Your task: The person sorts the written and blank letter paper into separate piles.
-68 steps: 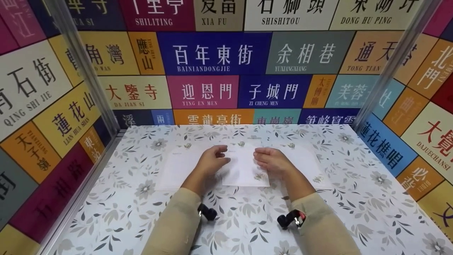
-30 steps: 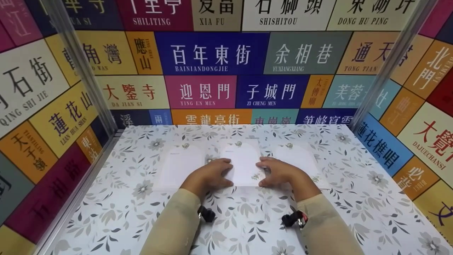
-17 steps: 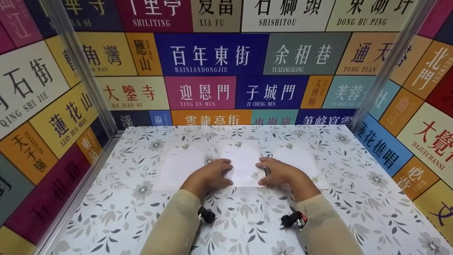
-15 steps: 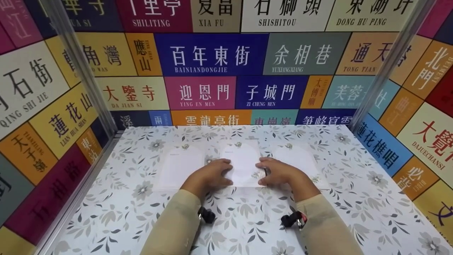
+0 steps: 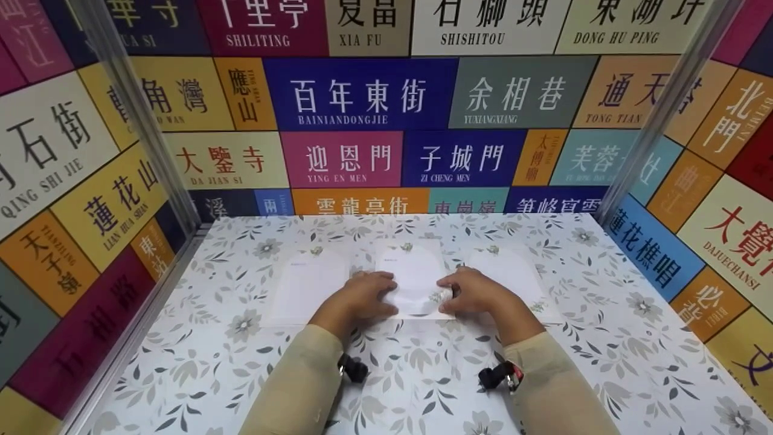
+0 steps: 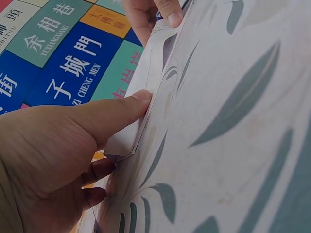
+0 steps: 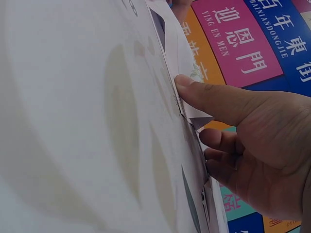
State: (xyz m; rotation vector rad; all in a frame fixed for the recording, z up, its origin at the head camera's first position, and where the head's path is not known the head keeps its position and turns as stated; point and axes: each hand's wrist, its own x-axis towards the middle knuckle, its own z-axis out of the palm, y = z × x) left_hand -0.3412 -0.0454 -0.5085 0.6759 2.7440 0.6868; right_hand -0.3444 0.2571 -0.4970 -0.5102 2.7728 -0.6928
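Note:
A white sheet of paper with printed sprigs lies in the middle of the patterned tabletop. Its near edge bows up between the hands, leaving a dark gap beneath. My left hand grips its near left corner. In the left wrist view, the thumb of that left hand presses the near edge of the paper, fingers at the side. At the near right corner, my right hand pinches the sheet; in the right wrist view the thumb of the right hand lies on its edge.
A similar sheet lies to the left, and another to the right, partly behind the right hand. A floral-patterned table carries all of them. Walls of coloured name panels enclose its back and sides.
Both hands came down from over the sheet's sides to its near corners and then stayed there. In the last half second the near edge of the paper has bowed up.

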